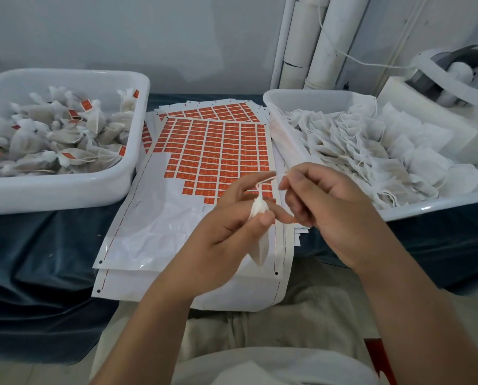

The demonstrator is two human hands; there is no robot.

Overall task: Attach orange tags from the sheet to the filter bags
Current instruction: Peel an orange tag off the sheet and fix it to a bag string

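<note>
Left hand (226, 232) pinches the filter bag (260, 247); right hand (329, 207) pinches its string (269, 178), above the tag sheet (213, 151) lying on blue cloth (38, 245)

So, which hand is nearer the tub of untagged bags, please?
Right: the right hand sits beside the tub; the left hand is farther left, gripping a filter bag.

I hold one small white filter bag (260, 245) in my left hand (226, 232), pinched at its gathered neck and hanging point-down above the sheet (154, 218). Its string (269, 179) runs up to my right hand (326, 207), which pinches it. The sheet lies flat between two tubs, its near part peeled bare, orange tags (218, 151) in rows across the rest. Tagged bags (65, 140) fill the left tub (51, 195), untagged bags (371, 151) the right tub (432, 207).
</note>
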